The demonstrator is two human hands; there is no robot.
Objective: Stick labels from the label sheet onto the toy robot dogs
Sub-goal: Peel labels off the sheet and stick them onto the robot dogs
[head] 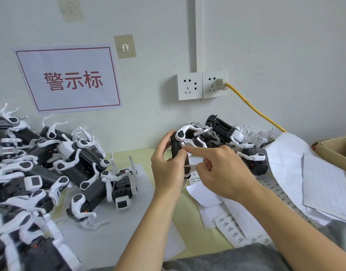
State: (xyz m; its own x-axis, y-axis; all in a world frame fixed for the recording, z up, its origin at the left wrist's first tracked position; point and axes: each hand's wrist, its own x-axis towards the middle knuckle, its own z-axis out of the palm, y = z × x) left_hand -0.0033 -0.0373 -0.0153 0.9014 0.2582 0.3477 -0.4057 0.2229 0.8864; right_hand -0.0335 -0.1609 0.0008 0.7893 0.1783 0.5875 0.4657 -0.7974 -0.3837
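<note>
Black-and-white plastic makes up the toy robot dog [183, 141] held above the middle of the surface [146, 153], toward its far edge. The left hand [168, 165] grips the dog's black body, its fingers [165, 137] curled over the top and the thumb against the near side. The right hand [221, 171] has its index finger stretched out, the tip pressing a small white label [183, 144] onto the body, while its other fingers [205, 165] are curled in. Just beneath the hands, near the surface's right side, lies the label sheet [233, 225] with rows of printed labels, partly covered by peeled white backing sheets [297, 159]. A heap of robot dogs [50, 163] fills the left side, and a smaller pile of dogs [238, 141] sits by the far edge behind the hands. A cardboard box [336, 147] stands at the right edge. On the wall, a yellow cable [254, 108] is plugged into a socket [214, 84] beside a red-lettered sign [70, 79].
</note>
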